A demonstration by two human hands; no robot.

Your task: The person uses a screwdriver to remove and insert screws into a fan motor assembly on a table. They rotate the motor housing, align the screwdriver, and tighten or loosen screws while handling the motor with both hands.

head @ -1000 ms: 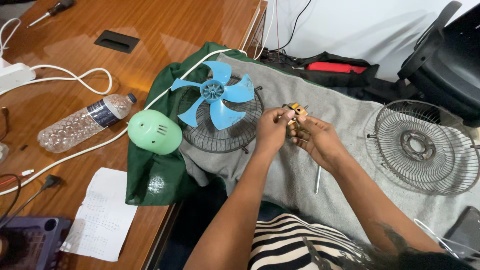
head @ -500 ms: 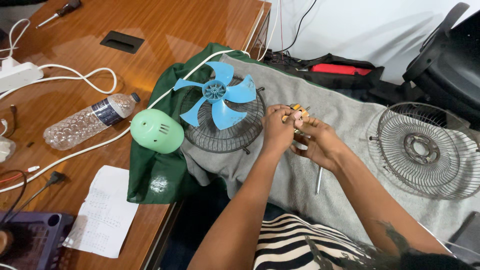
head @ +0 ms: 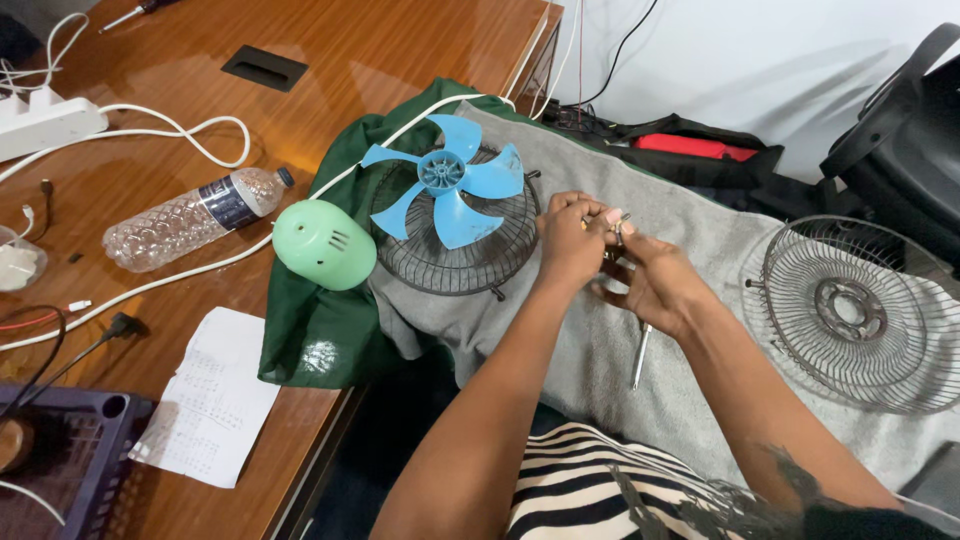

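Wooden tabletop at left carried a clear water bottle, a white power strip and a sheet of paper. Grey towel over green cloth bore a partly dismantled fan: blue blade on its rear guard, mint-green motor housing at left. Detached front guard lay far right. Left hand and right hand, touching, were pinched together on a small metal part, kind indistinct, just right of the blade. Slim metal tool lay beneath. Risk, as judged: a slipped pinch could drop the part into the towel's folds.
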